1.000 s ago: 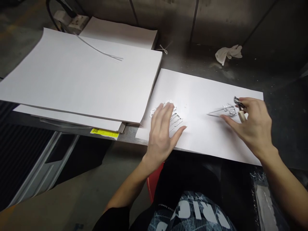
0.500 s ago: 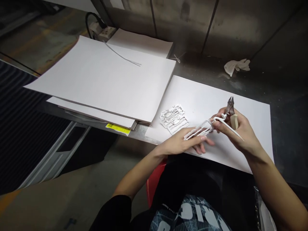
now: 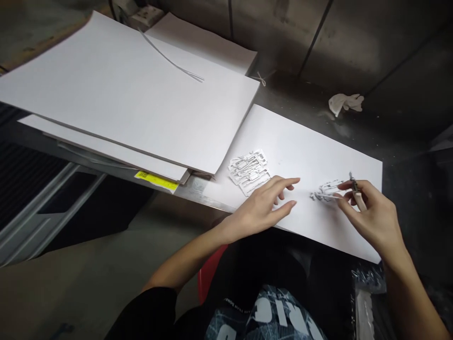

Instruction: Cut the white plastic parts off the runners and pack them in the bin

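My left hand point(image 3: 264, 203) is open over the white sheet, thumb and fingers apart with nothing between them. Close beside it lies a pile of flat white plastic frames point(image 3: 249, 171) with cut-out shapes. My right hand point(image 3: 371, 208) is closed around small side cutters point(image 3: 355, 185), their jaws pointing up and away. At its fingertips are more white plastic pieces point(image 3: 329, 188), slightly blurred, on or just above the sheet. A thin white strip runs to the thumb; whether it is pinched there I cannot tell.
A large white sheet point(image 3: 318, 146) covers the dark metal bench. Stacked white boards point(image 3: 141, 94) stand at the left, with a thin cord point(image 3: 173, 61) on top. A crumpled white glove point(image 3: 345, 103) lies near the back wall. A yellow label point(image 3: 157, 181) marks the front edge.
My left hand has let go of the white plastic frame and drawn back, fingers spread. My right hand has moved right and lower with the cutters. The view has shifted to the right.
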The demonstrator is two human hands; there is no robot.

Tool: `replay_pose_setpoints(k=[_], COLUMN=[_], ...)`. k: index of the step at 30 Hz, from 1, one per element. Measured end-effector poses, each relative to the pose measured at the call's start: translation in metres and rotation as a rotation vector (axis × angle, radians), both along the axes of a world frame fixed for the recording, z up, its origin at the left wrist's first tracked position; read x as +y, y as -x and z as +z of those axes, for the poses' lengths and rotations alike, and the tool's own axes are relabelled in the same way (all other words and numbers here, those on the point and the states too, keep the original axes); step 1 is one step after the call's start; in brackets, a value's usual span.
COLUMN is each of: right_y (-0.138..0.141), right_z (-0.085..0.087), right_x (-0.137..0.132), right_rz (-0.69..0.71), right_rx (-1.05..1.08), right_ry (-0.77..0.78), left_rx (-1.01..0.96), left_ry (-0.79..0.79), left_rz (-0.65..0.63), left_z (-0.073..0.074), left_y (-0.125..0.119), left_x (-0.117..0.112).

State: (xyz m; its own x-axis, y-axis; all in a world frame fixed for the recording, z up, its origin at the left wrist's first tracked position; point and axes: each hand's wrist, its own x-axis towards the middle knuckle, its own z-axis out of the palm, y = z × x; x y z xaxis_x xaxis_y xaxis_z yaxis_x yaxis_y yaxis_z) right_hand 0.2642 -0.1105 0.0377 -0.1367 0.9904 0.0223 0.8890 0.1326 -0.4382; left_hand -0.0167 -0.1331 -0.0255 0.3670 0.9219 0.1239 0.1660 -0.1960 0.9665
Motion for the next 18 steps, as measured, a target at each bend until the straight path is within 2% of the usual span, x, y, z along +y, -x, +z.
replay_pose_setpoints(k=[3, 5, 9, 12, 15, 17, 18], right_y=[-0.004, -0.003, 0.011, 0.029, 0.042, 0.043, 0.039], right_z=[-0.004, -0.006, -0.004, 0.004, 0.012, 0.014, 0.015], right_x=[-0.002, -0.003, -0.003, -0.002, 0.002, 0.005, 0.007], right_rz=[0.228, 0.299, 0.219, 0.087, 0.049, 0.040, 0.023], right_rx=[-0.036, -0.012, 0.141, 0.453, 0.859, 1.030, 1.048], right_ry=[-0.070, -0.036, 0.004, 0.026, 0.094, 0.142, 0.162], left_rx=[0.034, 0.042, 0.049, 0.085, 0.078, 0.001, -0.050], left_ry=[-0.021, -0.032, -0.062, -0.132, -0.239, -0.202, -0.143], left_rz=[0.055, 0.063, 0.043, 0.077, 0.144, 0.153, 0.139], left_z=[-0.001, -0.002, -0.004, -0.004, -0.003, 0.000, 0.002], left_y=[0.002, 0.002, -0.005, -0.016, -0.028, -0.032, -0.031], left_x=[-0.002, -0.003, -0.006, -0.009, -0.008, -0.005, -0.003])
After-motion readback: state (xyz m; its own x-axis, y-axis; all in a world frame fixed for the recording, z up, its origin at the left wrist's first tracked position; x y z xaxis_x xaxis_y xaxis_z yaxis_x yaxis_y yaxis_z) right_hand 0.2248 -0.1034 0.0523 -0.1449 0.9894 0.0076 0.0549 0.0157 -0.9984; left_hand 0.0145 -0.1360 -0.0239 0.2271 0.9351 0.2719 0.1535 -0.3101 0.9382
